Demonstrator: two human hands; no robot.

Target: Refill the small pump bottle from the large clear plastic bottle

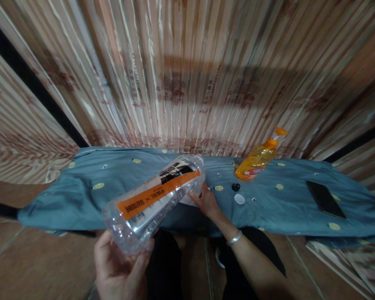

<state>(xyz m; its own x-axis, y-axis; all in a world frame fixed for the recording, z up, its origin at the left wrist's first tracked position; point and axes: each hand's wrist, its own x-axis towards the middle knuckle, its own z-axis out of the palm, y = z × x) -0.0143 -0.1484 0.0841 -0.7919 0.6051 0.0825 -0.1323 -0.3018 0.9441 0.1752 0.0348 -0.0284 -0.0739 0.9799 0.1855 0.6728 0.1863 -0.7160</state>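
A large clear plastic bottle point(156, 196) with an orange, white and black label is held tilted above the blue cloth, its wide base towards me. No liquid is visible inside it. My left hand point(121, 262) is closed around the base at the lower left. My right hand point(206, 202), with a silver bracelet at its wrist, grips the far end from the right; its fingers are partly hidden behind the bottle. A pale flat thing point(189, 201) shows under that hand, too covered to name. To the right lie a small black piece point(236, 187) and a white disc point(239, 199).
A pump bottle of yellow liquid point(256, 162) stands towards the back right. A dark phone point(326, 199) lies on the blue patterned cloth point(65, 196) at the right. Striped curtains point(187, 83) hang behind, with black poles point(40, 83) on both sides.
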